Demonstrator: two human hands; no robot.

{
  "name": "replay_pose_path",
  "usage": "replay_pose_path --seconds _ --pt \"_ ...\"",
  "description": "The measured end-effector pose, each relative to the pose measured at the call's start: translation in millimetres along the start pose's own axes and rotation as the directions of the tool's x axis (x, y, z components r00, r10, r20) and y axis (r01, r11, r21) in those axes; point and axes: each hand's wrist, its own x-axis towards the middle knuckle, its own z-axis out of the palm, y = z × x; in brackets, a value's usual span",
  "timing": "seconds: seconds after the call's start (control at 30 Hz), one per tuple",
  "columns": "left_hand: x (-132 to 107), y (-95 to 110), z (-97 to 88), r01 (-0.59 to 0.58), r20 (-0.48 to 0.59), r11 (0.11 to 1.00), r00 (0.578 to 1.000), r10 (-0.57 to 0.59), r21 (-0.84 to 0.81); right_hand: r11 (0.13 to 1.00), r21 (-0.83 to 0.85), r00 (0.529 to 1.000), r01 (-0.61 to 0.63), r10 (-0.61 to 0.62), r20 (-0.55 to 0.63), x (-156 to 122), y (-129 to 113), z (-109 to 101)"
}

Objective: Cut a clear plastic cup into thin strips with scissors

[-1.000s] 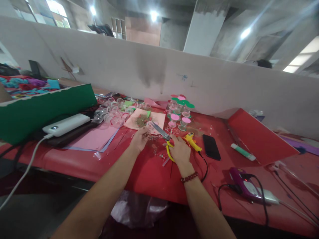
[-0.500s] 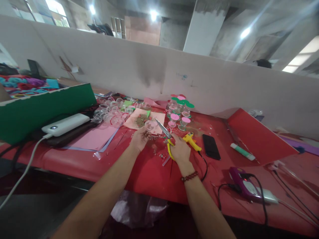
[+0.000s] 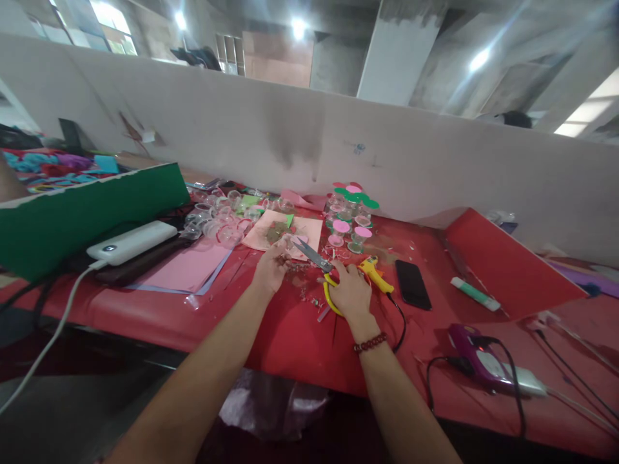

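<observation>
My right hand (image 3: 350, 293) is closed round the yellow handles of a pair of scissors (image 3: 316, 261), whose blades point up and left toward my left hand. My left hand (image 3: 271, 265) pinches a small clear plastic cup (image 3: 288, 245) just above the red table (image 3: 290, 328). The blade tips sit right beside that cup. Small scraps lie scattered on the table between both hands. A bead bracelet (image 3: 370, 342) circles my right wrist.
Near my right hand lie a yellow glue gun (image 3: 374, 273) and a black phone (image 3: 412, 284). Further off are several clear cups (image 3: 217, 216), capped cups (image 3: 349, 222), pink paper (image 3: 186, 267), a white power bank (image 3: 131, 241), a green board (image 3: 87, 209), a glue stick (image 3: 475, 294) and a purple device (image 3: 471, 354).
The scissors blades tilted up and right, then swung back down toward the cup. Both hands stay in nearly the same place; the view shifted slightly.
</observation>
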Motion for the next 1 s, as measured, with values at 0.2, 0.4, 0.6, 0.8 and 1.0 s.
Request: replay_pose_path --seconds 0.2,0.4,0.6,0.8,1.0 --pt "-1.6 -0.2 2.2 0.046 -0.020 0.999 0.999 -0.046 -0.010 1.000 0.017 0.999 0.016 -0.017 0.029 0.7 1.5 -0.3" --pt "-3.3 1.3 4.3 0.045 -0.041 0.999 0.998 -0.045 -0.012 0.999 0.019 0.999 0.027 -0.028 0.041 0.5 2.0 -1.3" --pt "0.1 0.5 1.6 0.052 -0.045 0.998 0.998 -0.053 -0.018 0.997 0.060 0.997 0.047 -0.051 0.061 -0.2 2.4 -3.7" --pt "2.5 0.5 0.6 0.043 -0.076 0.998 0.996 -0.046 -0.036 0.997 0.061 0.994 0.051 -0.057 0.098 -0.1 1.2 -4.6" --pt "0.5 -0.4 1.5 0.052 -0.050 0.998 0.997 -0.054 -0.041 0.994 0.094 0.994 0.055 -0.064 0.093 0.1 0.8 -1.4"
